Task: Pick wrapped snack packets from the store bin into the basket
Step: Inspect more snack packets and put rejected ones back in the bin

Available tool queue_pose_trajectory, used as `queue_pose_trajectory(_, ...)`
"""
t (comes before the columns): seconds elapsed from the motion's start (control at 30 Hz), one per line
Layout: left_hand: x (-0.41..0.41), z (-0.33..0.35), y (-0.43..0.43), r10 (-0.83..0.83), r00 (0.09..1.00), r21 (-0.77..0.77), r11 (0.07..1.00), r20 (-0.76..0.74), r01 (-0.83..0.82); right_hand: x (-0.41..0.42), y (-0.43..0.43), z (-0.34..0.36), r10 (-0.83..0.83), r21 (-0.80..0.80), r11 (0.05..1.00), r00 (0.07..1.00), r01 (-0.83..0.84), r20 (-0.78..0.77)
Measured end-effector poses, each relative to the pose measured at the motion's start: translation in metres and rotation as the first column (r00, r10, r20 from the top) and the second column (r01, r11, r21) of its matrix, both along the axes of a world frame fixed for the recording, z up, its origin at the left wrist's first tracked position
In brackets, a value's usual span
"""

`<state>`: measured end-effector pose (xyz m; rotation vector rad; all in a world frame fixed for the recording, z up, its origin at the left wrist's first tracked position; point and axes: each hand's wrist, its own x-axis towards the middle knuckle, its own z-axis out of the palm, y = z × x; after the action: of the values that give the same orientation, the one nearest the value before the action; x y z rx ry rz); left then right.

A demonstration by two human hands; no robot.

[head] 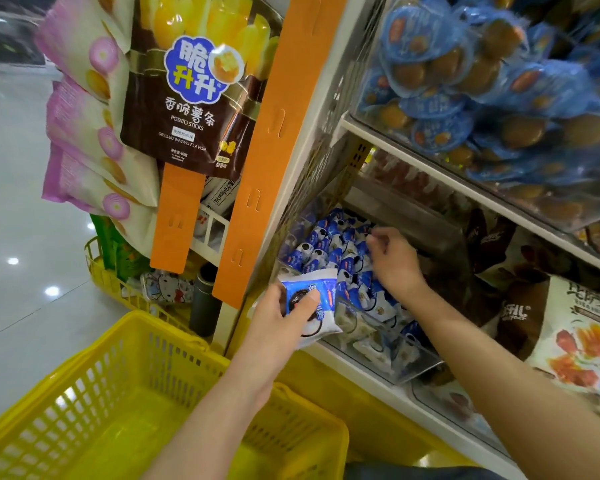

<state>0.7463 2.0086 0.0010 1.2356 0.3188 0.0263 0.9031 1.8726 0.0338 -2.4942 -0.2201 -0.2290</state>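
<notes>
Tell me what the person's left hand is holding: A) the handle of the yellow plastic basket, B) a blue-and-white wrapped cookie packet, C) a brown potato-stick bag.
B: the left hand grips a blue-and-white wrapped cookie packet, fingers curled round it.

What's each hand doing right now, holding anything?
Left hand: grips a blue-and-white snack packet.
Right hand: fingers curled over the packets in the bin; cannot tell if it holds one.
</notes>
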Motion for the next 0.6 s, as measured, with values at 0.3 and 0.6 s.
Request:
queue_pose_trajectory(0.3, -0.018, -0.01, -0.006, -0.057, 0.995, 0.194, 0.98, 0.088, 0.039, -0.123, 0.006, -0.007, 0.389, 0.368, 0.848, 0.92, -0.381, 0.056)
queue_pose_trajectory(0.6, -0.024, -0.009, -0.007, 0.025, 0.98, 0.17, 0.984, 0.198, -0.06, -0.129, 0.001, -0.024, 0.473, 0.561, 0.743, 0.879, -0.366, -0.053)
